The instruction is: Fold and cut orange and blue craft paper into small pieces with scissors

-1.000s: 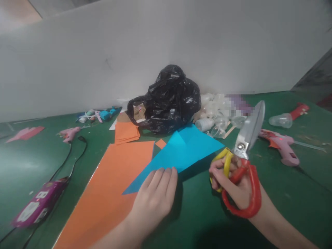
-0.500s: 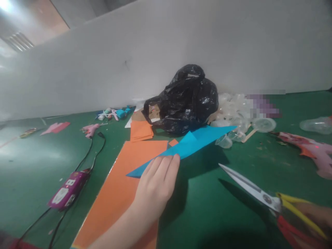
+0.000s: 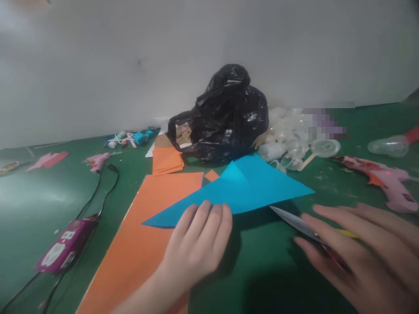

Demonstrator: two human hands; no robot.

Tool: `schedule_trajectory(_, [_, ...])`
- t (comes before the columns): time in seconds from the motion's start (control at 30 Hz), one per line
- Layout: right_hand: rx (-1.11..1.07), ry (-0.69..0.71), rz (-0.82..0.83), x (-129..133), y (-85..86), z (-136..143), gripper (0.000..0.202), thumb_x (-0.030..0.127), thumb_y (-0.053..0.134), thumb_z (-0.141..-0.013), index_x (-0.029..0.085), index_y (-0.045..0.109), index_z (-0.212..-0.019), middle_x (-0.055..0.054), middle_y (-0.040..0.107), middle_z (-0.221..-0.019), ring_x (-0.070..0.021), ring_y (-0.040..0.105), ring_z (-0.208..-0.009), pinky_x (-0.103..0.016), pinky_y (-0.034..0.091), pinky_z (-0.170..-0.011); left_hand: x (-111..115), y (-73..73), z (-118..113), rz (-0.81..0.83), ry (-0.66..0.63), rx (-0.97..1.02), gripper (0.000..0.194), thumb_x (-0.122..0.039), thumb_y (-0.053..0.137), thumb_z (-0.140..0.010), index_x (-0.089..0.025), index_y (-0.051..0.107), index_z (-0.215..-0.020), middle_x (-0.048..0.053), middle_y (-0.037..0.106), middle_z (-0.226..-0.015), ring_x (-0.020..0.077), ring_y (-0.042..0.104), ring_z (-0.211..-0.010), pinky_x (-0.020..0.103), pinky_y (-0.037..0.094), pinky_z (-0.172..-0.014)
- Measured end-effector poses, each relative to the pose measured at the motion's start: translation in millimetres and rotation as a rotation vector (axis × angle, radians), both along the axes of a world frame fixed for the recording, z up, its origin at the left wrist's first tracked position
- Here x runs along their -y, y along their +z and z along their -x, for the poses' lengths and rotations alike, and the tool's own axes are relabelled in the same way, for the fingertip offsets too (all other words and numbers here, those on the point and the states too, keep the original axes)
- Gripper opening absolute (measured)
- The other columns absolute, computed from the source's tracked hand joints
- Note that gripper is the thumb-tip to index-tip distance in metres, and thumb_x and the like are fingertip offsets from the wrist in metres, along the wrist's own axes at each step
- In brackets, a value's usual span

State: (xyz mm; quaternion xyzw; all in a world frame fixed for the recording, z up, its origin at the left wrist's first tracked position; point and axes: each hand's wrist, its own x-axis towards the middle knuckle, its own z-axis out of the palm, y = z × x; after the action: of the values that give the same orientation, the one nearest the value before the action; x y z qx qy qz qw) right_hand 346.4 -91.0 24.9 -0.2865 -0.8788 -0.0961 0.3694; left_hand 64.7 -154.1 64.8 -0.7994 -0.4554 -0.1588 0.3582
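A folded sheet of blue paper [image 3: 262, 183] is held raised at a slant, with a small pointed flap at its upper edge. My left hand [image 3: 199, 240] is closed on the paper's lower edge, fingers curled over it; the thumb is hidden. At the right, my right hand [image 3: 363, 253] has its fingers stretched and apart, somewhat blurred. Between its thumb and forefinger show the scissors [image 3: 291, 221], the blade tip close to the paper's lower edge. Most of the yellow and red handles is covered by this hand. Under the left forearm lies a large orange sheet [image 3: 140, 235].
Behind the paper stands a black plastic bag [image 3: 229, 117], with small orange sheets [image 3: 167, 160] beside it. Clear plastic cups [image 3: 284, 139] and a pink glue gun [image 3: 389, 181] are at right. At left are another pink glue gun [image 3: 97, 161] and a purple box with cords [image 3: 67, 244].
The blue paper has turned to show more of its face. My right hand has moved left and forward over the scissors, its fingers now stretched out. The view has shifted slightly right and down.
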Motion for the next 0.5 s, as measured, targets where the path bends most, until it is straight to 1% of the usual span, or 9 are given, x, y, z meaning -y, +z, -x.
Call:
schedule_trajectory(0.03, [0.032, -0.005, -0.009, -1.2, 11.0, 17.9, 0.029, 0.021, 0.068, -0.092, 0.019, 0.068, -0.121, -0.009, 0.072, -0.112, -0.0293, 0.064, -0.102, -0.049, 0.043, -0.103, 1.3, -1.1, -1.2, 0.012, -0.009, -0.002, 0.017, -0.006, 0.054, -0.094, -0.004, 0.068, -0.102, 0.010, 0.076, -0.086, 0.0271, 0.071, -0.081, 0.041, 0.049, -0.077])
schedule_trajectory(0.07, [0.045, 0.023, -0.011, -2.9, 19.1, 33.1, 0.025, 0.018, 0.065, -0.093, 0.017, 0.068, -0.118, -0.009, 0.073, -0.110, -0.0294, 0.064, -0.103, -0.050, 0.042, -0.104, 2.7, -2.3, -2.2, 0.026, -0.021, -0.002, 0.018, -0.006, 0.051, -0.095, -0.005, 0.068, -0.103, 0.009, 0.076, -0.087, 0.0267, 0.071, -0.082, 0.041, 0.048, -0.078])
schedule_trajectory(0.1, [0.030, 0.038, -0.021, -5.1, 24.2, 44.5, 0.019, 0.019, 0.064, -0.095, 0.017, 0.069, -0.113, -0.009, 0.074, -0.106, -0.0285, 0.064, -0.100, -0.049, 0.043, -0.103, 4.0, -3.5, -3.1, 0.042, -0.032, 0.001, 0.021, -0.007, 0.049, -0.096, -0.006, 0.068, -0.103, 0.009, 0.077, -0.088, 0.0263, 0.071, -0.083, 0.042, 0.048, -0.080])
schedule_trajectory(0.17, [0.013, 0.057, 0.002, -10.3, 26.5, 55.2, 0.012, 0.018, 0.061, -0.096, 0.019, 0.070, -0.105, -0.007, 0.075, -0.099, -0.0278, 0.064, -0.097, -0.050, 0.044, -0.099, 6.6, -5.7, -4.7, 0.073, -0.047, 0.009, 0.024, -0.009, 0.046, -0.097, -0.008, 0.069, -0.104, 0.007, 0.077, -0.089, 0.0255, 0.071, -0.085, 0.042, 0.047, -0.082])
schedule_trajectory(0.23, [0.012, 0.083, 0.038, -14.7, 22.2, 53.4, 0.013, 0.015, 0.059, -0.096, 0.021, 0.070, -0.101, -0.005, 0.076, -0.093, -0.0273, 0.063, -0.093, -0.050, 0.045, -0.096, 8.7, -7.3, -6.2, 0.095, -0.053, 0.021, 0.025, -0.011, 0.045, -0.098, -0.010, 0.069, -0.104, 0.006, 0.077, -0.090, 0.0248, 0.071, -0.087, 0.041, 0.047, -0.083])
schedule_trajectory(0.33, [0.032, 0.111, 0.055, -17.3, 14.9, 42.9, 0.018, 0.010, 0.056, -0.095, 0.020, 0.070, -0.102, -0.004, 0.076, -0.092, -0.0273, 0.062, -0.093, -0.051, 0.045, -0.095, 11.0, -8.0, -8.6, 0.117, -0.076, 0.040, 0.028, -0.012, 0.042, -0.099, -0.011, 0.070, -0.105, 0.006, 0.077, -0.091, 0.0242, 0.071, -0.088, 0.041, 0.047, -0.083])
schedule_trajectory(0.5, [0.050, 0.106, 0.025, -14.8, 13.3, 38.6, 0.026, 0.007, 0.052, -0.093, 0.023, 0.069, -0.104, -0.003, 0.076, -0.093, -0.0257, 0.062, -0.092, -0.048, 0.045, -0.096, 11.7, -7.5, -10.5, 0.116, -0.095, 0.065, 0.032, -0.010, 0.039, -0.098, -0.009, 0.070, -0.102, 0.006, 0.078, -0.088, 0.0240, 0.072, -0.085, 0.040, 0.047, -0.083])
